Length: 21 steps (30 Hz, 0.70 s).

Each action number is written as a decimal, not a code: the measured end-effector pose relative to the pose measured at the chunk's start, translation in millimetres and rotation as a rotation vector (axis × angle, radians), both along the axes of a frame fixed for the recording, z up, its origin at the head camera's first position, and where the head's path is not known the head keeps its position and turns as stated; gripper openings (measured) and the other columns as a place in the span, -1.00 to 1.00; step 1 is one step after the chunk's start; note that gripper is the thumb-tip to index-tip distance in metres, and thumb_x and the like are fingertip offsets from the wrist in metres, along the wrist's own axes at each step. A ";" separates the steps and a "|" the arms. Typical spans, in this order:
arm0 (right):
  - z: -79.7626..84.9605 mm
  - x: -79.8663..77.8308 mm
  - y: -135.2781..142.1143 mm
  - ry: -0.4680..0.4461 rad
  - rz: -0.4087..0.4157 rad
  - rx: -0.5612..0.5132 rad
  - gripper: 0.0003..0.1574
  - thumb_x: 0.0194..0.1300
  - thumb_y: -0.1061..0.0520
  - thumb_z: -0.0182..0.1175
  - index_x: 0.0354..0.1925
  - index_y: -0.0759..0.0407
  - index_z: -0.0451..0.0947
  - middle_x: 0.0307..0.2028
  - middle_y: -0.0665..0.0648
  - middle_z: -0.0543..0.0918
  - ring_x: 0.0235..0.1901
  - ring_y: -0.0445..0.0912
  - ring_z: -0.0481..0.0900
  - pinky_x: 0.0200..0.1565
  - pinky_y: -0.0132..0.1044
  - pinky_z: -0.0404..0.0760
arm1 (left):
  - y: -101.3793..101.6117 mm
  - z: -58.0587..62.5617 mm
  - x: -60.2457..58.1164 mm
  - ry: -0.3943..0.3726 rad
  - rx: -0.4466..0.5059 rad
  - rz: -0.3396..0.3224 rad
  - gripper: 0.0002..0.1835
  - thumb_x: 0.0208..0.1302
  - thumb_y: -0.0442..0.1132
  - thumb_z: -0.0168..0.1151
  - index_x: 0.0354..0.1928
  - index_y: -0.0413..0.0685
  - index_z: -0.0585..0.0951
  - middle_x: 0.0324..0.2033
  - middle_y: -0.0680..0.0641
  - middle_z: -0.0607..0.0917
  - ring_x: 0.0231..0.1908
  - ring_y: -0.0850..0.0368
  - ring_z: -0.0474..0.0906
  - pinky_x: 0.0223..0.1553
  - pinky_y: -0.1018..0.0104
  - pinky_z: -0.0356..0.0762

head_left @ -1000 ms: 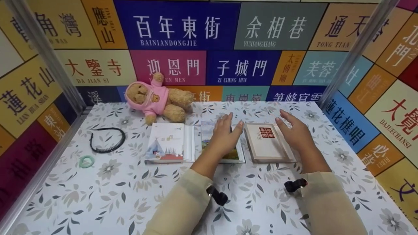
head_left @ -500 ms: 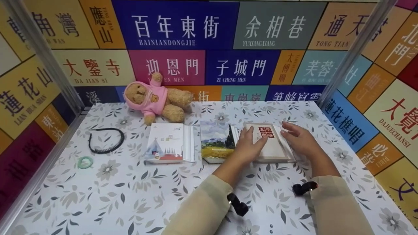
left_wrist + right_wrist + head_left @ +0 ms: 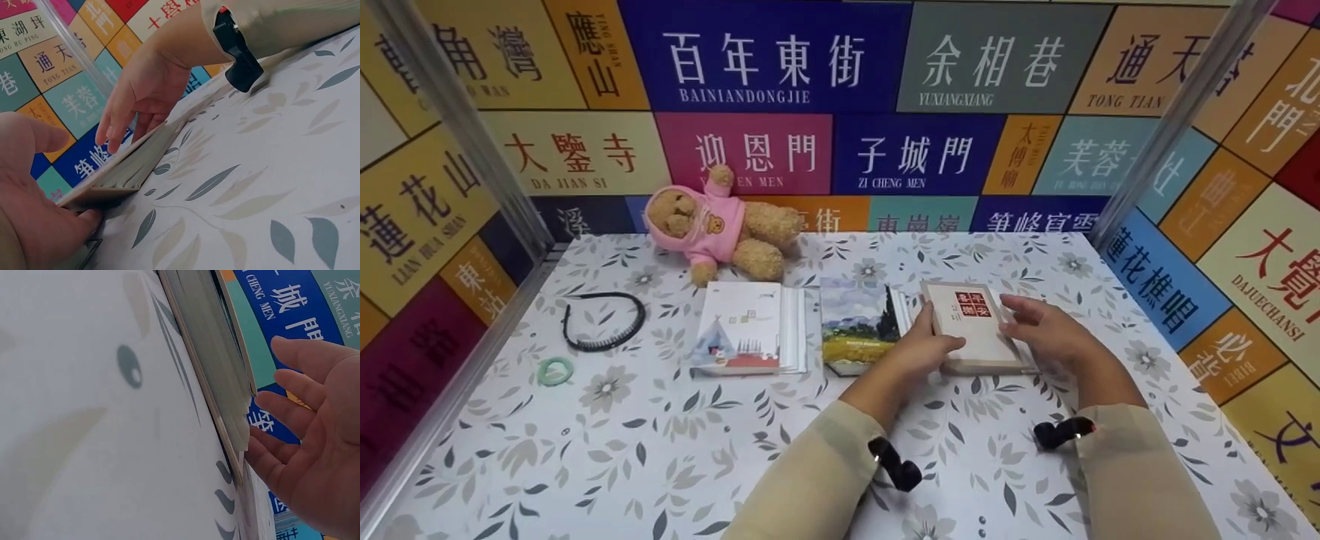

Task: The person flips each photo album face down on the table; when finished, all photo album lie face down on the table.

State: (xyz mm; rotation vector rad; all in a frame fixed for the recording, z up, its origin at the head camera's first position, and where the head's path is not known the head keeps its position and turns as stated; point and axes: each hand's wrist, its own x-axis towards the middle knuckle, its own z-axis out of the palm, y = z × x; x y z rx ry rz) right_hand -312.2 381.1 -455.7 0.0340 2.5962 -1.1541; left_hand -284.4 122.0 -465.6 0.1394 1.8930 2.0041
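Observation:
A beige notebook (image 3: 976, 330) with a red square emblem lies on the floral tablecloth in the head view. At its left edge is my left hand (image 3: 911, 349), thumb pointing across toward the cover; in the left wrist view a fingertip touches the spine side. My right hand (image 3: 1054, 337) is at the opposite edge, fingers loosely bent. The right wrist view shows its fingertips against the page edges, thumb apart from the cover. Just left of the left hand lies a landscape-cover notebook (image 3: 855, 326), partly hidden behind it.
A white notebook (image 3: 740, 330) with a tent picture lies farther left. A teddy bear (image 3: 724, 225) in a pink hoodie lies at the back. Left of them are a black headband (image 3: 639, 322) and a green ring-shaped band (image 3: 556, 371). Printed wall panels (image 3: 765, 56) enclose the table.
My left hand has moved right, from over the landscape-cover notebook to the beige notebook's left edge. My right hand has come down to its right edge.

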 end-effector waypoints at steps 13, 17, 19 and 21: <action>4.8 8.4 -16.6 0.033 0.126 -0.001 -0.01 0.41 -0.16 0.41 0.65 -0.04 0.26 0.66 0.39 0.19 0.67 0.37 0.05 0.65 0.35 0.01 | -2.1 -2.2 2.1 -0.014 0.255 0.033 0.10 0.23 -0.57 0.17 0.76 0.06 -0.06 0.66 -0.19 0.26 0.36 -0.12 0.60 0.35 0.08 0.65; 6.2 8.4 -19.1 0.054 0.137 0.000 -0.01 0.42 -0.16 0.40 0.65 -0.01 0.27 0.65 0.41 0.20 0.66 0.39 0.06 0.65 0.36 0.00 | -3.7 -3.4 -0.4 0.001 0.228 0.077 0.10 0.13 -0.55 0.16 0.74 0.04 0.02 0.66 -0.17 0.27 0.39 -0.10 0.56 0.29 0.11 0.67; 6.5 7.4 -19.6 0.068 0.137 0.017 -0.02 0.42 -0.17 0.40 0.64 -0.01 0.27 0.66 0.37 0.18 0.67 0.39 0.05 0.64 0.38 -0.01 | -3.8 -3.5 -0.6 -0.016 0.231 0.093 0.10 0.11 -0.53 0.16 0.74 0.05 0.04 0.65 -0.19 0.29 0.36 -0.09 0.58 0.27 0.12 0.68; 7.6 6.9 -21.0 0.087 0.139 0.049 -0.04 0.43 -0.20 0.37 0.64 -0.04 0.29 0.68 0.31 0.17 0.67 0.39 0.02 0.63 0.40 -0.02 | -3.3 -1.9 -0.2 -0.036 0.248 0.113 0.09 0.10 -0.50 0.17 0.73 0.08 0.08 0.62 -0.21 0.34 0.32 -0.08 0.61 0.25 0.14 0.69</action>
